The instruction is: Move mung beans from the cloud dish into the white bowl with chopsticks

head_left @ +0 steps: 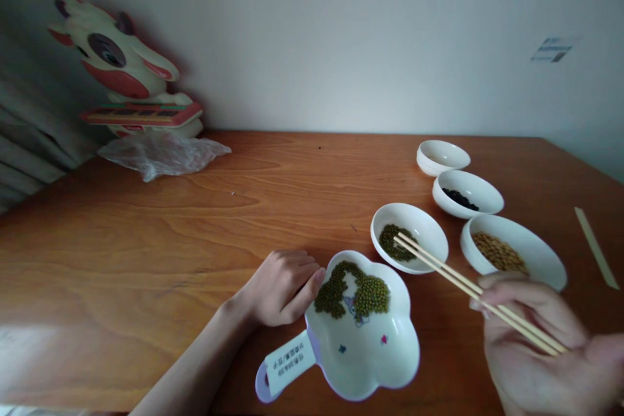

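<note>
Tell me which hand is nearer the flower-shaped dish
Left. The left hand is at the left edge of the flower-shaped dish; the right hand, holding chopsticks, is apart, to its right.

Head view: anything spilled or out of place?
No obvious spill; small green beans sit inside the white flower-shaped dish. A crumpled clear plastic bag lies loose by the red-and-white cow toy, like litter. A tiny dark speck on the brown wooden table is unidentifiable.

Brown wooden table (195, 221), four white bowls (425, 226), flower-shaped dish (368, 367), clear plastic bag (166, 155), cow-shaped toy (129, 75), pale strip (595, 247)
</note>
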Available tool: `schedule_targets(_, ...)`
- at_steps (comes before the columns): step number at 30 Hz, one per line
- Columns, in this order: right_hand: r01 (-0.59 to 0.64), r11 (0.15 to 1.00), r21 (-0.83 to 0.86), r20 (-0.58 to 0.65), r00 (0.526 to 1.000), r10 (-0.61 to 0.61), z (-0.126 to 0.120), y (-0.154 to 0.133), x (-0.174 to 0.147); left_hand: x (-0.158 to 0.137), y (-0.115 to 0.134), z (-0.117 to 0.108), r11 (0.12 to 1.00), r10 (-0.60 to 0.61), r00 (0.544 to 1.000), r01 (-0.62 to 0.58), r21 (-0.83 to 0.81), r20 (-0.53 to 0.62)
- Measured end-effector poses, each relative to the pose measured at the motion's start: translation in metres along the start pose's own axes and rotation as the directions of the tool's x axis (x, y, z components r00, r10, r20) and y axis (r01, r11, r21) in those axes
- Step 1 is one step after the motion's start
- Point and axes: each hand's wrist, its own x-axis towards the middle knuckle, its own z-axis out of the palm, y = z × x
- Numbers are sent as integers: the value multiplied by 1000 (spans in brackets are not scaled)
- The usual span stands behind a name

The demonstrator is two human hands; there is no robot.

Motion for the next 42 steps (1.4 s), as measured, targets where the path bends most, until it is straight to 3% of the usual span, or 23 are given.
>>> schedule_targets(4, -48, 996, -78, 262, 963, 67, 25, -12, -15, 0, -1, 0, 1000, 1, 1000, -1, 17, 0)
schedule_targets(8, -69, 991, -113, 366, 925, 106, 46, -9, -21, -1, -1, 1, 1000, -3, 1000, 3, 22, 1)
schedule_targets(20, -16, 982, -191, 437, 894, 99, 41, 1, -21, -1, -3, 3, 1000, -16, 1000, 16, 24, 0)
schedule_targets(42, -17, 990, -142, 426, 901, 77, 40, 6, -20, -2, -2, 2, 1000, -13, 1000, 13, 23, -2)
